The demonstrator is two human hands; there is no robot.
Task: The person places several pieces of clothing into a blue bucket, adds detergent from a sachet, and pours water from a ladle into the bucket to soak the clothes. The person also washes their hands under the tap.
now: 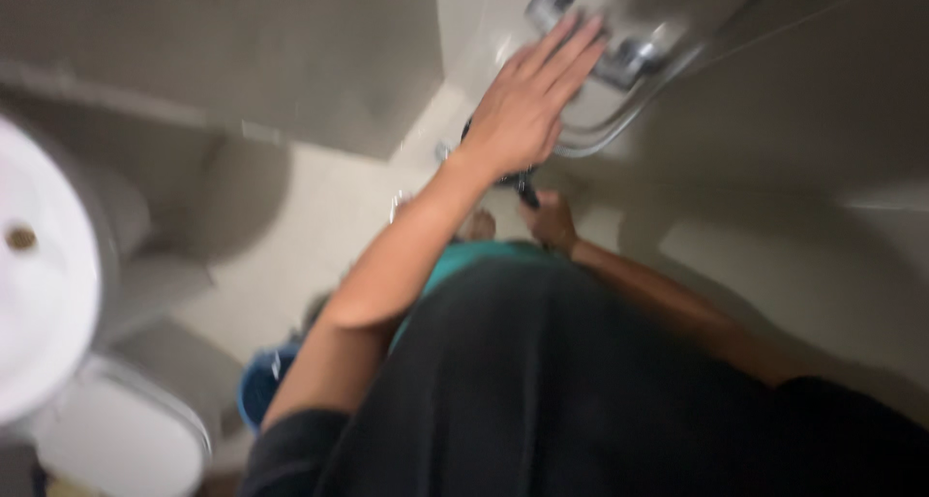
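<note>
My left hand (527, 100) reaches up with its fingers stretched out flat, fingertips touching the chrome shower mixer valve (619, 57) on the tiled wall. Lower down, my right hand (550, 218) is closed around a dark handle (525, 187), apparently a shower or spray head; most of it is hidden behind my left wrist. A chrome hose (619, 124) loops from the valve down toward that handle. The picture is blurred.
A white washbasin (39, 265) sits at the left edge, with a white toilet (126, 439) below it. A blue bucket (261, 386) stands on the pale floor by my left elbow. Grey tiled walls close in on both sides.
</note>
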